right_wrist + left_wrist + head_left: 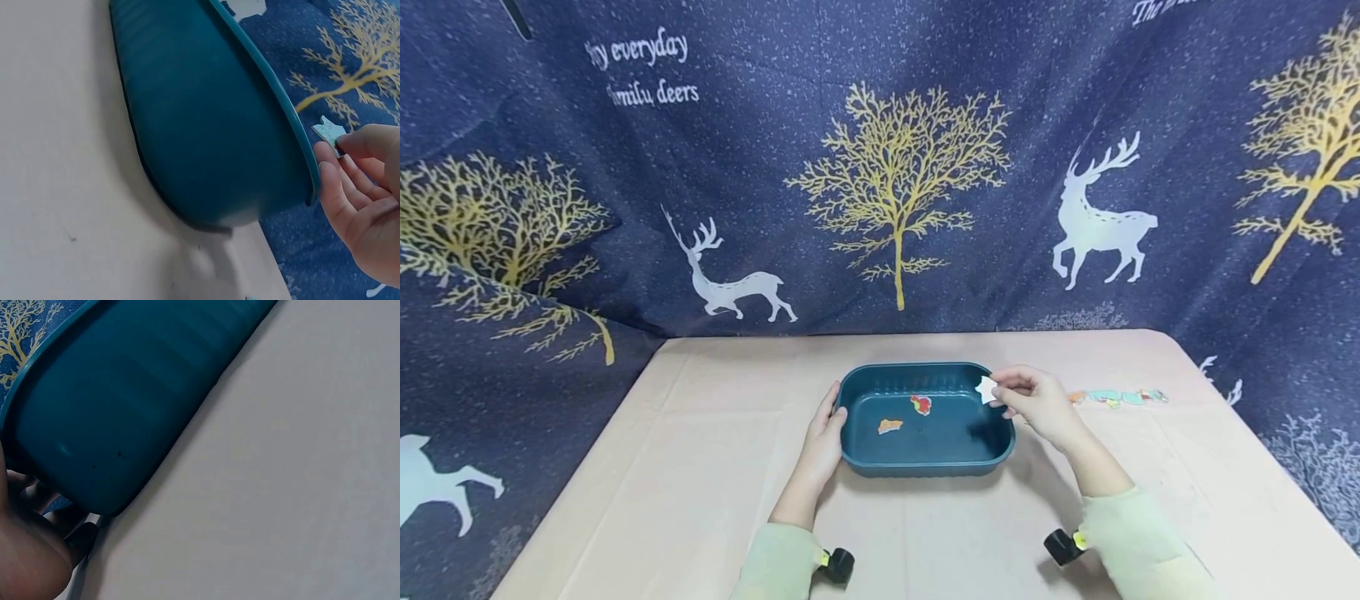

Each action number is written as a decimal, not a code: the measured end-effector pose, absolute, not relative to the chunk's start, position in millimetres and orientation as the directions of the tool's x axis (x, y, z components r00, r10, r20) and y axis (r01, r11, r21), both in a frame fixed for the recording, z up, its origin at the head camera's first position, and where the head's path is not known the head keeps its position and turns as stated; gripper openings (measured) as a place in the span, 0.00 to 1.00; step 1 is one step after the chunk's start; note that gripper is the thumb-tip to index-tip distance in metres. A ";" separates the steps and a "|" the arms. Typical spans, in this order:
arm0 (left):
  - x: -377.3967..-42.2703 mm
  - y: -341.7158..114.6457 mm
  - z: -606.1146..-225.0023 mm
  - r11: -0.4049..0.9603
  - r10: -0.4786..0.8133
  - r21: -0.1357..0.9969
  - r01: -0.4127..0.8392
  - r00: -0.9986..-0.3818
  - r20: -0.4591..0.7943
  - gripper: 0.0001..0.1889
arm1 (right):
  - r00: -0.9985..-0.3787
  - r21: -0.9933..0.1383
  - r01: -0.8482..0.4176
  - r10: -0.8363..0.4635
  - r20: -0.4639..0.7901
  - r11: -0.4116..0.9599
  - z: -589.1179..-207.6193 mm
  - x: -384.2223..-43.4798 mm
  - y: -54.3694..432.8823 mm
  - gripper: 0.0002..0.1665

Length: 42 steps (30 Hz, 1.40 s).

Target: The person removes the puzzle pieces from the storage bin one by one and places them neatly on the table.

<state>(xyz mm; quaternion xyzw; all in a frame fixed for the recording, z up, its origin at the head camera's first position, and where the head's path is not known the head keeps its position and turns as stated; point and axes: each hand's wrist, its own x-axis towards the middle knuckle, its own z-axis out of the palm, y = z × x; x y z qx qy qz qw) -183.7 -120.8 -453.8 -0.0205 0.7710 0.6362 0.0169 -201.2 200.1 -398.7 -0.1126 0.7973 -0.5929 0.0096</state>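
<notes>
A dark teal plastic basin [925, 468] stands on the table, with a red-and-yellow cutout [921, 405] and an orange cutout [890, 426] lying flat on its floor. At its left end my left hand [824, 435] grips the wall, thumb at the rim and fingers along the outside. Over the right end, my right hand [1037, 406] pinches a small white flat piece [987, 390] with a jagged outline between thumb and fingers. In the right wrist view this piece [330, 132] is just beyond the basin's rim. The left fingertips are partly hidden in the left wrist view.
Several colourful cutouts [1120, 397] lie in a row on the table, right of the basin. A pale cloth covers the table [700, 467]. Behind it hangs a dark blue curtain [970, 283] printed with trees and deer. Each wrist carries a small black camera [838, 566].
</notes>
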 end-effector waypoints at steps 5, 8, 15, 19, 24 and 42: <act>-183.5 -120.3 -452.0 0.191 -0.005 0.981 -0.046 -0.999 -0.046 0.27 | -0.981 -0.963 -0.157 -0.145 0.127 0.220 -401.7 -197.7 210.4 0.20; -183.9 -120.9 -452.4 0.186 -0.001 0.981 -0.047 -0.999 -0.048 0.27 | -0.985 -0.965 -0.146 -0.122 0.122 0.217 -404.1 -196.1 215.7 0.20; -183.5 -122.0 -454.2 0.199 0.008 0.979 -0.046 -0.999 -0.048 0.27 | -0.986 -0.967 -0.155 -0.095 0.138 0.201 -410.8 -193.9 226.8 0.21; -182.8 -121.1 -455.4 0.207 0.009 0.977 -0.053 -0.998 -0.056 0.27 | -0.987 -0.970 -0.146 -0.095 0.129 0.195 -412.9 -191.9 236.7 0.24; -182.7 -121.7 -456.2 0.210 0.010 0.976 -0.052 -0.998 -0.056 0.27 | -0.989 -0.977 -0.133 -0.080 0.121 0.164 -411.4 -191.4 248.2 0.28; -185.0 -122.2 -456.1 0.209 0.018 0.977 -0.049 -0.998 -0.053 0.27 | -0.996 -0.987 -0.070 0.036 0.076 0.148 -409.2 -189.7 286.7 0.14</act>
